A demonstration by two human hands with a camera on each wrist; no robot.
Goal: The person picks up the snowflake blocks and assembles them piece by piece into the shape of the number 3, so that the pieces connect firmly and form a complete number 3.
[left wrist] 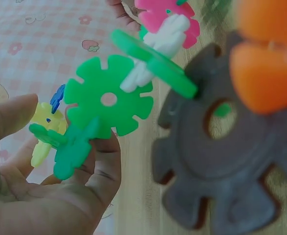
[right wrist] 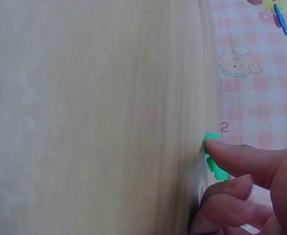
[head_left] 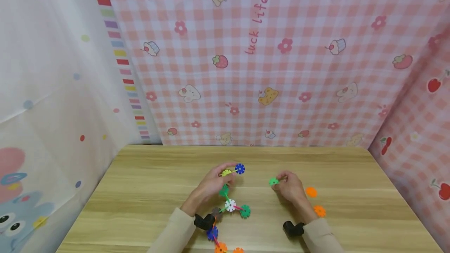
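My left hand (head_left: 212, 183) holds up a chain of slotted plastic snowflake discs near the middle of the table. At its far end are a yellow disc (head_left: 226, 172) and a blue disc (head_left: 240, 168). From the hand the chain runs back past a white disc (head_left: 230, 205) and a brown disc (left wrist: 182, 186) to orange ones, partly behind the left wrist. Close up in the left wrist view, the fingers lie around green discs (left wrist: 89, 93). A separate light-green snowflake disc (head_left: 273, 181) is pinched between thumb and fingers of my right hand (head_left: 291, 186), apart from the chain.
Two loose orange discs, one farther back (head_left: 311, 192) and one nearer (head_left: 319, 211), lie right of the right hand on the wooden table (head_left: 369, 206). Behind the table hangs a pink checked cloth (head_left: 246, 81). Printed cloths also border both sides.
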